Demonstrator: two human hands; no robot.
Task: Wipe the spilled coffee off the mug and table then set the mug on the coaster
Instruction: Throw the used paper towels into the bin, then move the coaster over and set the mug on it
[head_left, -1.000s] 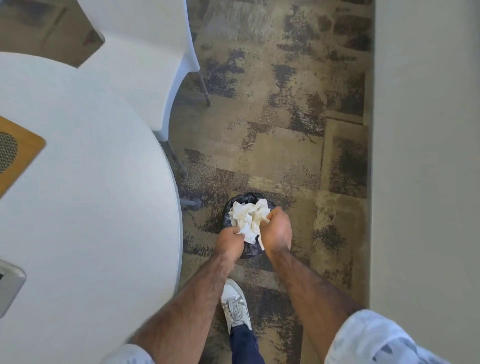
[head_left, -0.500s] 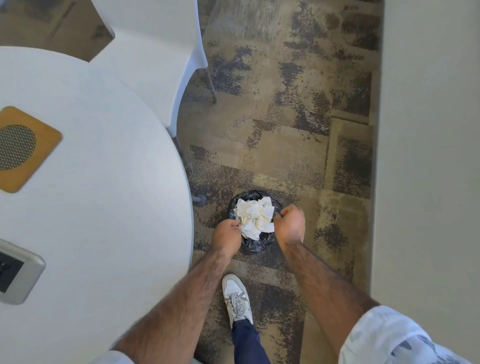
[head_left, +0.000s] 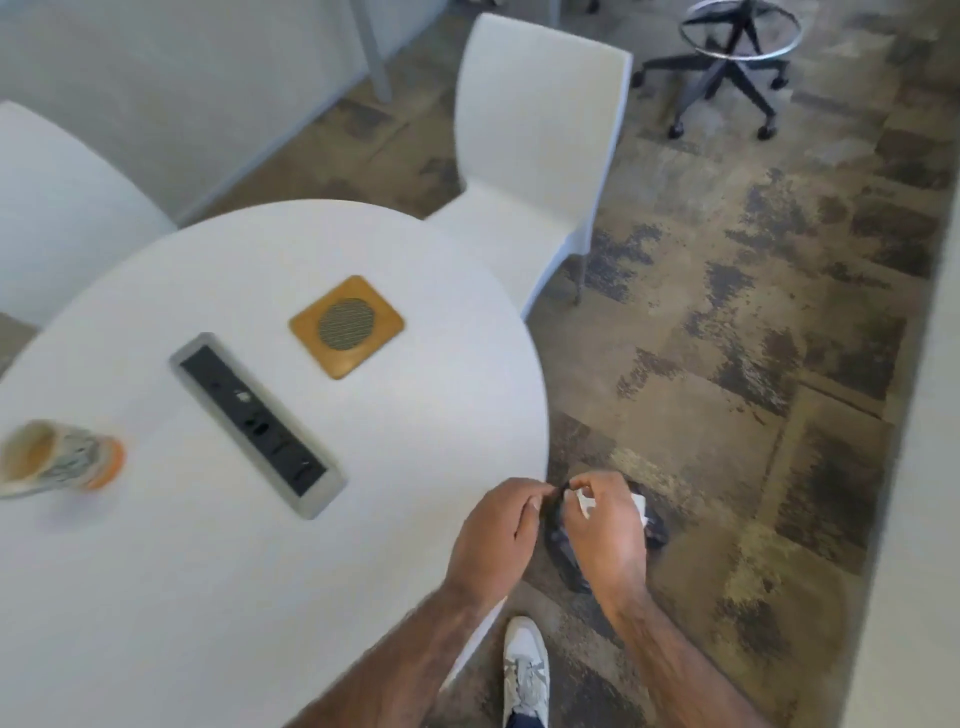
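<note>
Our view has swung to the counter (head_left: 208, 597), fingers of left hand (head_left: 493, 540) and right hand (head_left: 608, 535) pinching the bin bag (head_left: 560, 545); we should release, then carry the mug (head_left: 57, 457) level to the coaster (head_left: 346, 326).

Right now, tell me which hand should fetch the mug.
Left. The mug sits far left on the table, on the left hand's side; the right hand is off the table, above the bin.

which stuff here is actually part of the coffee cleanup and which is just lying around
Job: mug, coaster, table, crumpled paper towel in the bin bag.
Lying about: power strip set in the table, white chair, stool base.
</note>
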